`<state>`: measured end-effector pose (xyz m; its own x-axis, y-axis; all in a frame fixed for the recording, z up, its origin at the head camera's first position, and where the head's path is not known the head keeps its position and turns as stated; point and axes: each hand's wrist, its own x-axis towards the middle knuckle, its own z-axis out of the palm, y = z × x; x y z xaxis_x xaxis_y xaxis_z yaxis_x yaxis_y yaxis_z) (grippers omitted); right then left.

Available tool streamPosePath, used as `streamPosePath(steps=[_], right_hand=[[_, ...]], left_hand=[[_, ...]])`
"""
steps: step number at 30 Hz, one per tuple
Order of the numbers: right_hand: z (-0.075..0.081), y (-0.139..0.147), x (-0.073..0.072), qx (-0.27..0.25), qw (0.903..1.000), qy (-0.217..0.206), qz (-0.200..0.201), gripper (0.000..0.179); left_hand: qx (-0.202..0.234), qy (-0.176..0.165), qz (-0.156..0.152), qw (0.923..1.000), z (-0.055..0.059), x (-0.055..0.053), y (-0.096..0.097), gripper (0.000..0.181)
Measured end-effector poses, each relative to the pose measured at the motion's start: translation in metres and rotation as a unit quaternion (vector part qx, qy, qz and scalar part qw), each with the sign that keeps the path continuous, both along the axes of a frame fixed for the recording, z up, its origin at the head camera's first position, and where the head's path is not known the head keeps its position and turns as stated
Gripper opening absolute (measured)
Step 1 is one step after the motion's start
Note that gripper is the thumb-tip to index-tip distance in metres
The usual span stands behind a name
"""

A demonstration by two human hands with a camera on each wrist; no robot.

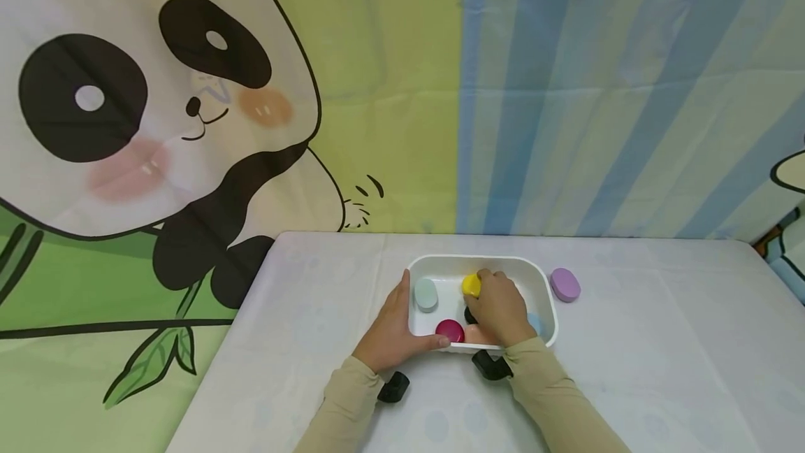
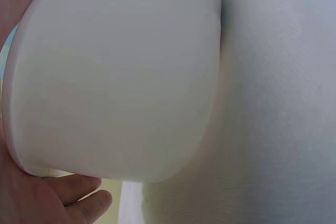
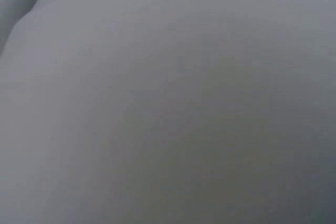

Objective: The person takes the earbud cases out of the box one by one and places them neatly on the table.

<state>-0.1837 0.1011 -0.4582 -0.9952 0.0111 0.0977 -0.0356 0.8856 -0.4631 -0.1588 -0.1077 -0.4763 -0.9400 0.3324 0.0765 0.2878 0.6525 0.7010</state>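
Observation:
A white rectangular tray [image 1: 440, 264] sits on the table with several thick coloured discs inside. My left hand [image 1: 393, 331] grips its near left corner, fingers along the left side and thumb at the front rim; the tray's outer wall [image 2: 121, 77] fills much of the left wrist view. Inside the tray, my right hand [image 1: 501, 306] pinches a yellow disc [image 1: 471, 285]. Around it lie a pale green disc [image 1: 425, 295], a magenta disc [image 1: 449, 330], a peach disc [image 1: 479, 335], a partly hidden black piece [image 1: 469, 315] and a light blue disc [image 1: 535, 323]. The right wrist view shows only a blurred pale surface.
A purple disc [image 1: 565, 285] lies on the white tablecloth [image 1: 660, 355], just right of the tray. Behind the table's far edge hangs a printed cloth [image 1: 390, 89] with a panda. Black wrist devices [image 1: 394, 388] show at both wrists.

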Motion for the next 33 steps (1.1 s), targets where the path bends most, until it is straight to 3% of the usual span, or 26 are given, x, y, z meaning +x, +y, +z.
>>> streamPosePath(steps=[12,23,33], right_hand=[[-0.0010,-0.0032,-0.0040,-0.012,0.9997,-0.016,-0.016,0.049],[-0.0040,-0.0007,-0.0050,-0.013,0.9999,0.002,-0.008,0.045],[-0.0024,-0.0007,-0.0025,-0.060,0.9981,0.006,-0.011,0.047]], left_hand=[[-0.004,0.000,-0.001,1.0000,0.0021,-0.0005,0.0005,0.127],[0.016,-0.006,0.008,0.9998,0.0007,0.0011,-0.0002,0.128],[0.011,-0.003,0.003,0.9999,0.0004,0.0012,0.0006,0.128]])
